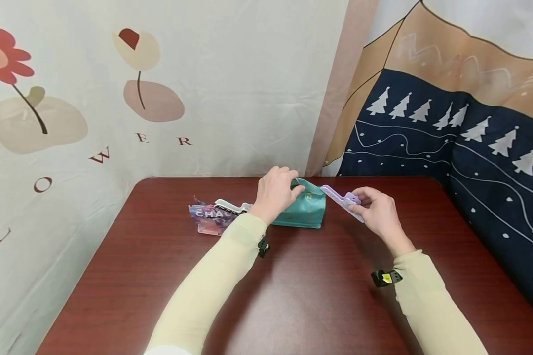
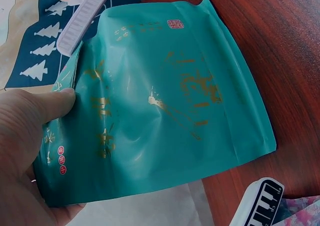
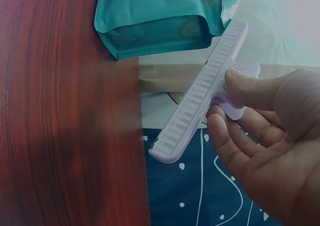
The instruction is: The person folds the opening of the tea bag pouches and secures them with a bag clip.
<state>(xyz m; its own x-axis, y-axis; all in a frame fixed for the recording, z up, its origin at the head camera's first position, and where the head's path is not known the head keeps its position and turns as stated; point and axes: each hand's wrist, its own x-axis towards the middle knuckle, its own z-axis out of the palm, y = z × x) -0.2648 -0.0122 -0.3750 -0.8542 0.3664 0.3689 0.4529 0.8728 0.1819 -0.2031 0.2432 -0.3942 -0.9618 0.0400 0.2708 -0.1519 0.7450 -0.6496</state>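
A teal bag [image 2: 150, 100] with gold lettering stands on the table, its top edge folded over. My left hand [image 1: 275, 194] pinches that top edge, the thumb [image 2: 57, 103] lying on the folded flap in the left wrist view. In my right hand [image 1: 379, 212] is a lilac bag clip [image 3: 200, 93] with a long bar printed like piano keys; thumb and fingers grip its handles. The clip's far end touches or nearly touches the right corner of the bag's top. I cannot tell whether its bars are parted.
Left of the teal bag stands a pink and purple pouch [image 1: 209, 219] with a white piano-key clip [image 1: 232, 206] across its top. The reddish-brown table [image 1: 311, 291] meets printed curtains [image 1: 240, 98] at the back and right.
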